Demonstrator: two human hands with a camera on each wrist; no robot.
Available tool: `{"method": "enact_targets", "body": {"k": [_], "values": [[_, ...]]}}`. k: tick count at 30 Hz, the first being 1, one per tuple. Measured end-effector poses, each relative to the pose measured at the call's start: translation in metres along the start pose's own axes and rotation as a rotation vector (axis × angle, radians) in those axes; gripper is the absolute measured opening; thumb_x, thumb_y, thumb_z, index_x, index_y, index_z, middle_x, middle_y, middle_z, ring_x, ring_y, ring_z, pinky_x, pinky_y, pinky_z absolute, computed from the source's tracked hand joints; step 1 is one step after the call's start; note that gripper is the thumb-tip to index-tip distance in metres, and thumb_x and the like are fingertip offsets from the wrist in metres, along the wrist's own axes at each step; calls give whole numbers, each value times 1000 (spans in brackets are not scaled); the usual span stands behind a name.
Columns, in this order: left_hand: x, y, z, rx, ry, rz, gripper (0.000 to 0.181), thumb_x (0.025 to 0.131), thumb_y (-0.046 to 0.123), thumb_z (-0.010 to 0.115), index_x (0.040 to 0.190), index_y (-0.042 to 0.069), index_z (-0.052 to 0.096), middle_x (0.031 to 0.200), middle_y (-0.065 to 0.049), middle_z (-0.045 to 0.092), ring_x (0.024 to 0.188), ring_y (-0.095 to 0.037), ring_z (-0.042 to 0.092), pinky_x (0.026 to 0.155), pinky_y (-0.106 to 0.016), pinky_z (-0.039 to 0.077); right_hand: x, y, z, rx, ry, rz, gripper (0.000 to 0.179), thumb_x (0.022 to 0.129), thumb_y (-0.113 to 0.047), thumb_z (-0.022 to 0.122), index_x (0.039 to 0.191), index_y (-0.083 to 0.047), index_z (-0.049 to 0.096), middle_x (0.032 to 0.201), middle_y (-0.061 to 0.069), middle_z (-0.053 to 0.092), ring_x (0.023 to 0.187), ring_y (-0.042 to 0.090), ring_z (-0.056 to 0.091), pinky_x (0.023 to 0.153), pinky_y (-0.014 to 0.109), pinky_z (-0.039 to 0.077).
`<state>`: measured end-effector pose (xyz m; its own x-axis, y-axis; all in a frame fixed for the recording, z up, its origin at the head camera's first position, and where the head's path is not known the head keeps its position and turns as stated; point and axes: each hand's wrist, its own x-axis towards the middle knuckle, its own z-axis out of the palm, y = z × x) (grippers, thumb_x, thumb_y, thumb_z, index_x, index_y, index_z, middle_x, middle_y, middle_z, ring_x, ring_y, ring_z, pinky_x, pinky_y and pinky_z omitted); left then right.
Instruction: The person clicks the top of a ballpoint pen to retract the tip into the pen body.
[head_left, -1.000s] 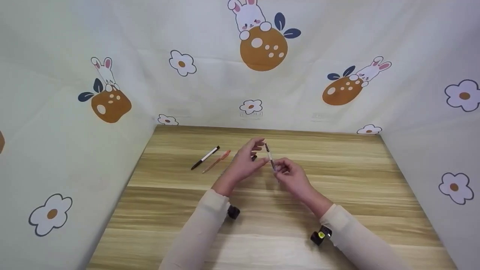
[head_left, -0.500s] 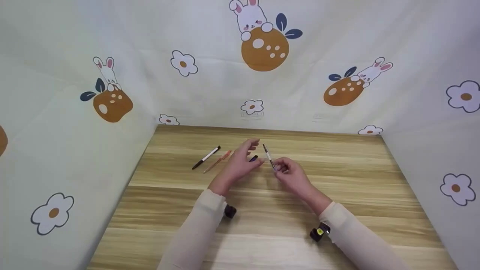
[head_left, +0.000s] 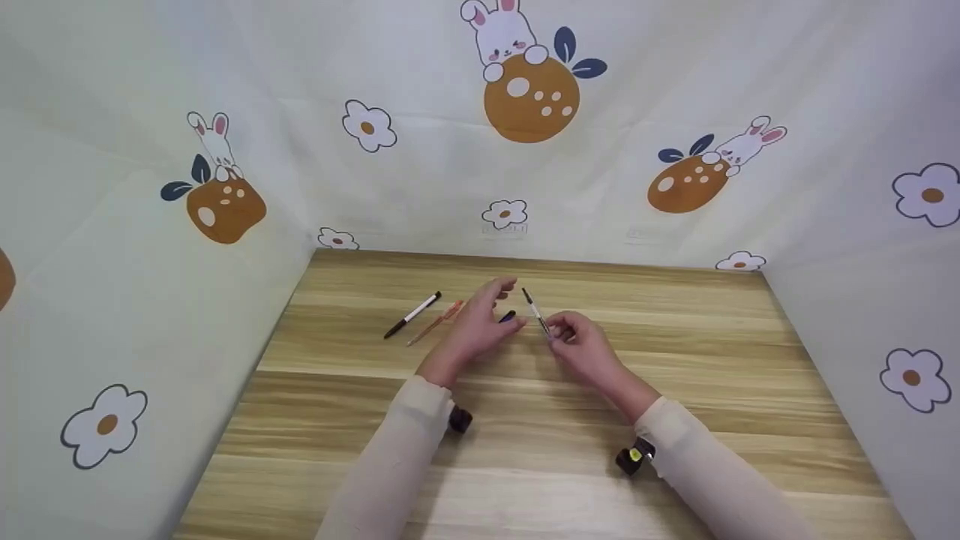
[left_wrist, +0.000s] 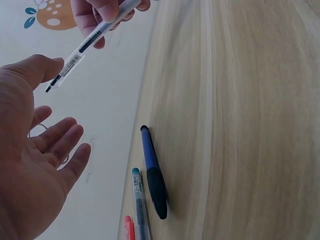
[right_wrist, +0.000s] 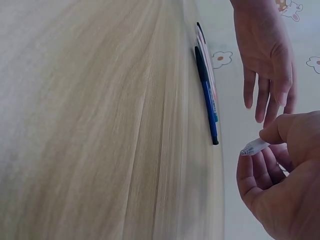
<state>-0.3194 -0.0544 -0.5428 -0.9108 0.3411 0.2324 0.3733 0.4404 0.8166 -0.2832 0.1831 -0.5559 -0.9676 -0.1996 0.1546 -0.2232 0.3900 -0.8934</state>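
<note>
My right hand [head_left: 589,351] pinches a slim clear pen [left_wrist: 85,47] by its tip end, between thumb and fingers. The pen slants upward, and its black end points toward my left hand [head_left: 478,328]. That left hand holds nothing; its fingers are spread and loosely bent, apart from the pen in the head view. On the table under the left hand lies a blue pen [left_wrist: 151,162] with a dark grip. Close beside it is a clear pen [left_wrist: 140,202] with a teal end, which the left hand hides in the head view.
Left of the hands, an orange-red pen [head_left: 433,325] and a white pen [head_left: 412,315] with black ends lie slantwise on the wooden table [head_left: 525,465]. A pale printed cloth [head_left: 420,187] stands around the table's back and sides.
My left hand has drawn back slightly to the left, away from the held pen. The pen's black end has tipped a little left, while the right hand stays nearly in place.
</note>
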Motion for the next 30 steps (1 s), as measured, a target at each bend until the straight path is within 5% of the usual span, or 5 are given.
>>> {"method": "enact_targets", "body": {"k": [18, 30], "values": [[-1, -3, -2, 134, -37, -72, 74, 102, 27, 82, 166, 11, 47, 164, -12, 52, 149, -30, 51, 122, -47, 44, 9, 13, -3, -123, -11, -11, 30, 91, 10, 70, 119, 2, 78, 99, 8, 70, 94, 20, 64, 84, 31, 54], [0, -3, -2, 126, -35, -103, 76, 100, 24, 84, 166, 13, 47, 165, -11, 51, 150, -30, 51, 122, -47, 45, 14, 23, -4, -180, -23, -48, 31, 90, 11, 70, 119, 3, 79, 95, 10, 70, 90, 18, 62, 81, 30, 52]]}}
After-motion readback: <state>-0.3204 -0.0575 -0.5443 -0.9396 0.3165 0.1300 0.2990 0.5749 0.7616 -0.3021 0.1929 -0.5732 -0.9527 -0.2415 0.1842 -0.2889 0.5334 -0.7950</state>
